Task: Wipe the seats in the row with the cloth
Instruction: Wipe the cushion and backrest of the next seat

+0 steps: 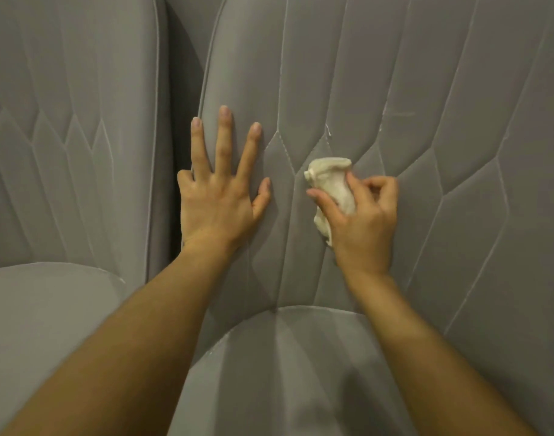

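Observation:
Two grey quilted seats stand side by side. The nearer seat's backrest (395, 121) fills the middle and right, with its cushion (285, 372) below. My left hand (219, 196) lies flat with spread fingers on the backrest's left edge. My right hand (360, 221) grips a bunched cream cloth (332, 184) and presses it against the middle of the backrest, near a stitched seam.
The neighbouring seat's backrest (65, 136) and cushion (43, 325) take up the left side. A dark narrow gap (178, 89) runs between the two backrests. A pale mark (398, 114) shows on the backrest above right of the cloth.

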The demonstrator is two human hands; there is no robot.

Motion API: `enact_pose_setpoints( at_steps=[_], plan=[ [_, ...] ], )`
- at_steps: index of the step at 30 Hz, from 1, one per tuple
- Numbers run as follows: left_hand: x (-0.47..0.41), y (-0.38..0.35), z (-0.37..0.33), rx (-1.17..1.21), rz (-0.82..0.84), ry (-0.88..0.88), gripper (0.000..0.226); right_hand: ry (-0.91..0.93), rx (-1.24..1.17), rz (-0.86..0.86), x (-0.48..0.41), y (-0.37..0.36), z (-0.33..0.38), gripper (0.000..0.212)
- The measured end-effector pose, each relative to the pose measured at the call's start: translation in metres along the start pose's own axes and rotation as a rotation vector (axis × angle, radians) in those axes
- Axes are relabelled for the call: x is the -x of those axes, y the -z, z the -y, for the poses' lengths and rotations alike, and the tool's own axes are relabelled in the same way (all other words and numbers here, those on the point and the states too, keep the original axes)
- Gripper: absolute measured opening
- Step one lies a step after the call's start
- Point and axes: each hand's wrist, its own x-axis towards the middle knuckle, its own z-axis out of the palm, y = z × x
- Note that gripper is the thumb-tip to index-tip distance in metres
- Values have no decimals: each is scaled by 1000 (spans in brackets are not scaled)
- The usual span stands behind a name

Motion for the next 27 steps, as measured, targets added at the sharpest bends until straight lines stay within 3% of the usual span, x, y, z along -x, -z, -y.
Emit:
enact_pose_setpoints(
  at_steps=[8,12,16,19,24,27],
  plan=[
    [0,-2,0,-29,-6,1,69,-67,35,158,73,-14,-19,50],
    [0,-3,-1,-23,-19,-2,68,56,-9,22,37,-2,-13,44],
    [-1,-3,1,-8,-20,-5,67,98,42,-162,-53,10,0,41],
    [-2,-4,1,-7,-36,-4,66,67,117,-61,-75,4,-6,41],
    [-2,-5,2,-32,-23,-2,64,58,134,94,21,-2,-19,47],
    [-1,-5,2,-44,-11,12,65,73,95,100,36,4,-22,45]
  ],
)
